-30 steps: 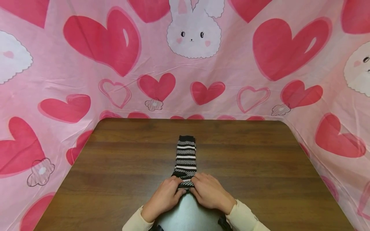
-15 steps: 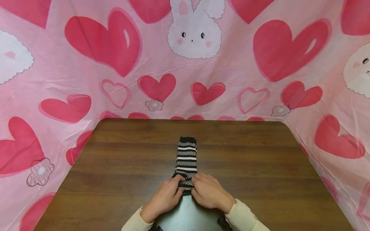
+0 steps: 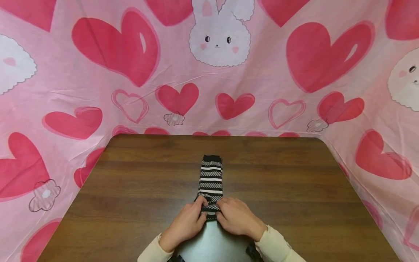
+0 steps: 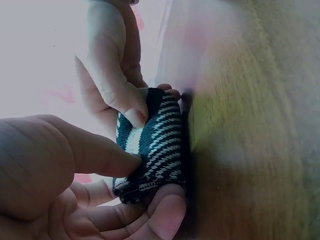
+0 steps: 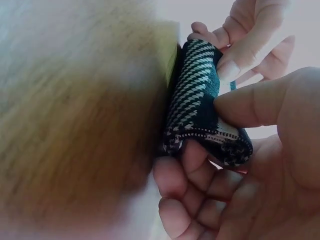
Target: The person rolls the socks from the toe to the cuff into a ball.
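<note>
A black sock (image 3: 211, 178) with white stripes and slanted hatching lies lengthwise on the table, its dark cuff at the far end. Its near end is folded over into a thick edge. At the left side of that fold, my left hand (image 3: 186, 222) pinches the fabric, thumb on the near face and fingers beyond. My right hand (image 3: 241, 218) grips the right side in the same way. Up close in the left wrist view, the folded sock (image 4: 165, 135) sits between thumb and fingers. The right wrist view shows layered edges at the end of the sock (image 5: 195, 85).
A brown wooden table (image 3: 288, 182) spreads beneath the sock. Pink cloth (image 3: 209, 78) with red hearts and rabbit heads hangs behind and at both sides. Between the forearms shows a smooth silver-grey surface (image 3: 209, 242). Cream sleeves (image 3: 276, 245) cover both arms.
The far cuff has shifted very slightly toward me, and more of the folded near edge shows between my thumbs. Both hands keep hold of the sock in nearly the same place.
</note>
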`<move>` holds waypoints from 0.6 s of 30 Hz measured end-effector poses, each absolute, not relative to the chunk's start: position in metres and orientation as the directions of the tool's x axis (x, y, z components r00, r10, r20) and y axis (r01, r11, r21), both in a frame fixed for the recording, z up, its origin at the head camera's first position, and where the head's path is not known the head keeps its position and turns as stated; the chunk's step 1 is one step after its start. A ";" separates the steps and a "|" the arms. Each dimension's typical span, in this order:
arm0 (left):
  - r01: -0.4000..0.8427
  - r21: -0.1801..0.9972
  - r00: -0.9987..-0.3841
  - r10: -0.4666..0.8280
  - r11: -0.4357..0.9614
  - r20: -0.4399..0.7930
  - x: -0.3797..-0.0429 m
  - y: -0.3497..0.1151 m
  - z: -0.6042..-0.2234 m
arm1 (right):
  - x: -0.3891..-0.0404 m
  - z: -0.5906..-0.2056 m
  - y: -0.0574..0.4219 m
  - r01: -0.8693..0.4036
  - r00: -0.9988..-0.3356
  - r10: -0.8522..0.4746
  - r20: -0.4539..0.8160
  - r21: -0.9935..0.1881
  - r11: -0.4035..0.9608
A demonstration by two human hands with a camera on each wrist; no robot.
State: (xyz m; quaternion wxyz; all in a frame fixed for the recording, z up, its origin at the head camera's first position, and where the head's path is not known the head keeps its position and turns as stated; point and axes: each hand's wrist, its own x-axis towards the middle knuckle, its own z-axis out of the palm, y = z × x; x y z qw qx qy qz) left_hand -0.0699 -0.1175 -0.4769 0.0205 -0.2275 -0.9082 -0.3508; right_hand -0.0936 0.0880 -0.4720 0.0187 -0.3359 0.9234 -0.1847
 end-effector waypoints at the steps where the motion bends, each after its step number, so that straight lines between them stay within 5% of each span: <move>1: 0.421 0.629 -0.899 0.392 0.653 0.195 -0.070 -0.117 -0.477 | -0.094 -0.472 0.089 -0.609 -0.776 -0.624 0.090 -0.363 0.705; 18: 0.364 0.612 -0.928 0.331 0.702 0.173 -0.071 -0.116 -0.476 | -0.100 -0.473 0.091 -0.584 -0.789 -0.610 0.075 -0.403 0.705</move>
